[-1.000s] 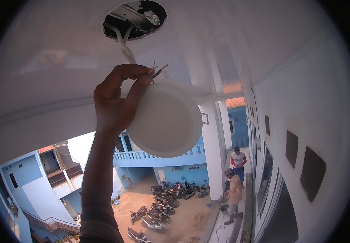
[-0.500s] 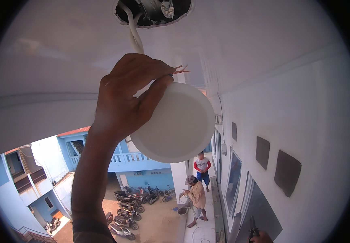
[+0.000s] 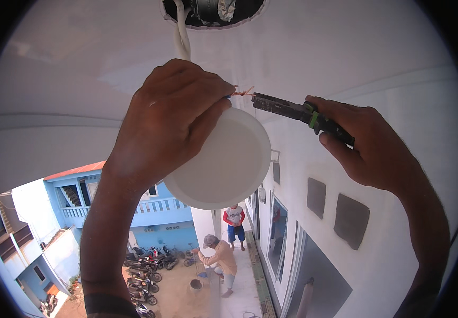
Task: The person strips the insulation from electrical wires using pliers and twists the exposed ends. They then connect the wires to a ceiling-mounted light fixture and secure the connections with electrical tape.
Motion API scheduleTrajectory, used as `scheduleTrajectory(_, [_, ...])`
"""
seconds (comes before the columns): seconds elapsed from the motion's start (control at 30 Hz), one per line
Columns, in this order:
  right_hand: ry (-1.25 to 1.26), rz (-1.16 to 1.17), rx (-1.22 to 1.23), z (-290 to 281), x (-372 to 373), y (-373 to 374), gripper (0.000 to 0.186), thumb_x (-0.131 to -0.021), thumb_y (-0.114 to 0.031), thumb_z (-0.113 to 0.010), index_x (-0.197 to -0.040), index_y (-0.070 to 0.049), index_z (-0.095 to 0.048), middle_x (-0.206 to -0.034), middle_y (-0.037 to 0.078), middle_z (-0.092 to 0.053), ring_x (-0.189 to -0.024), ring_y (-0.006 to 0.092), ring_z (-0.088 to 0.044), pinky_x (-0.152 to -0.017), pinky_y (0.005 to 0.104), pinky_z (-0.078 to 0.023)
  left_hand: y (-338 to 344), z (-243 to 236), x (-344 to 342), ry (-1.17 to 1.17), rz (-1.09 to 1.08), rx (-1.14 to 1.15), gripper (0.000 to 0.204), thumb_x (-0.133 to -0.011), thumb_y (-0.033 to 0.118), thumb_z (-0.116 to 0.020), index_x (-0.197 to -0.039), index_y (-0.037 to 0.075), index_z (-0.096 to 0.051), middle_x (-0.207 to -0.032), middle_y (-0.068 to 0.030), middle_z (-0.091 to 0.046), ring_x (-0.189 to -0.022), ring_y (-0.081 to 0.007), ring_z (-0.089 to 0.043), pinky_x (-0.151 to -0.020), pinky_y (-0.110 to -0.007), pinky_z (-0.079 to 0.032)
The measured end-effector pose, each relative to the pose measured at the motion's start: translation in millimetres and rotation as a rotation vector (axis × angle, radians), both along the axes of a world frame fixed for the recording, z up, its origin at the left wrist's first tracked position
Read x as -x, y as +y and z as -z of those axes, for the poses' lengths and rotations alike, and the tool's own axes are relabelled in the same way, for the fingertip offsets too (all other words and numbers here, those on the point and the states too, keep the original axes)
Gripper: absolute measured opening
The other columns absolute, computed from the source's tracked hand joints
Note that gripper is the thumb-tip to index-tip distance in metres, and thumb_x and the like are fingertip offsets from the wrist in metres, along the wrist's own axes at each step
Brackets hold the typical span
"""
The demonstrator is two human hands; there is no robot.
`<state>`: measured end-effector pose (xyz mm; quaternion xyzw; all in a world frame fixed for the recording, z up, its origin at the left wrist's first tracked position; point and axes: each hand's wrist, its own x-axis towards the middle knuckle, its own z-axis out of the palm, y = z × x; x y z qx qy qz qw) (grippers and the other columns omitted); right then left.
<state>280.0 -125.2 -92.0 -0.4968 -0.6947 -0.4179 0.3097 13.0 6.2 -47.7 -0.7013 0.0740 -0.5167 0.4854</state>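
My left hand [image 3: 168, 114] is closed in a pinch on electrical wires [image 3: 243, 93], whose twisted bare copper ends stick out to the right of the fingertips. A white cable [image 3: 183, 42] drops from the ceiling hole [image 3: 210, 16] to behind this hand. Just below the fingers, partly covered by the hand, is a round white lamp panel [image 3: 226, 164]; what it hangs from is hidden. In my right hand [image 3: 374, 143] are pliers [image 3: 282, 107] with black and green handles. Their dark jaws point left, with the tip at or very near the copper ends.
On the right, a white wall carries grey square patches [image 3: 352, 220] and windows [image 3: 278, 233]. Below, two people [image 3: 219, 257] [image 3: 234, 222] are on a narrow walkway, with a bucket [image 3: 196, 284] nearby. Parked motorcycles [image 3: 144, 289] and a blue building [image 3: 170, 238] lie farther left.
My right hand has risen from the lower right edge, bringing the pliers up to the copper ends. The left hand keeps its pinch. The view has shifted slightly; the nearer person below has changed posture.
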Motion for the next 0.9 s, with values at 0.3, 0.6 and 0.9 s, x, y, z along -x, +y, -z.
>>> scheduleTrajectory(0.3, [-0.051, 0.032, -0.043, -11.1, 15.3, -2.6, 0.03, -0.092, 0.001, -0.061, -0.122, 0.0, -0.066, -0.067, 0.015, -0.064, -0.053, 0.0216, -0.061, -0.06, 0.0355, -0.048, 3.7, 4.8, 7.4, -0.034, -0.003, -0.019, 0.014, -0.083, 0.001, -0.076, -0.097, 0.004, -0.075, -0.093, -0.0097, -0.076, -0.093, -0.0279, -0.071, -0.083, -0.041, -0.059])
scheduleTrajectory(0.6, [-0.128, 0.313, -0.05, -28.1, 50.2, -17.1, 0.05, -0.095, -0.006, -0.066, -0.143, -0.009, -0.056, -0.103, 0.013, -0.072, -0.099, 0.0272, -0.068, -0.096, 0.0421, -0.05, -1.4, -8.0, 24.8, -0.04, -0.037, -0.053, 0.011, -0.084, 0.003, -0.076, -0.095, 0.003, -0.075, -0.091, -0.0103, -0.076, -0.092, -0.0289, -0.072, -0.084, -0.042, -0.059])
scheduleTrajectory(0.9, [-0.24, 0.412, -0.163, -16.5, 41.3, -4.4, 0.035, -0.094, -0.005, -0.067, -0.128, -0.005, -0.06, -0.099, 0.012, -0.068, -0.084, 0.025, -0.066, -0.08, 0.0415, -0.052, 8.0, -2.9, 20.2, -0.034, -0.042, -0.088, 0.013, -0.083, 0.004, -0.079, -0.095, 0.004, -0.074, -0.09, -0.0099, -0.075, -0.092, -0.0294, -0.071, -0.084, -0.042, -0.059])
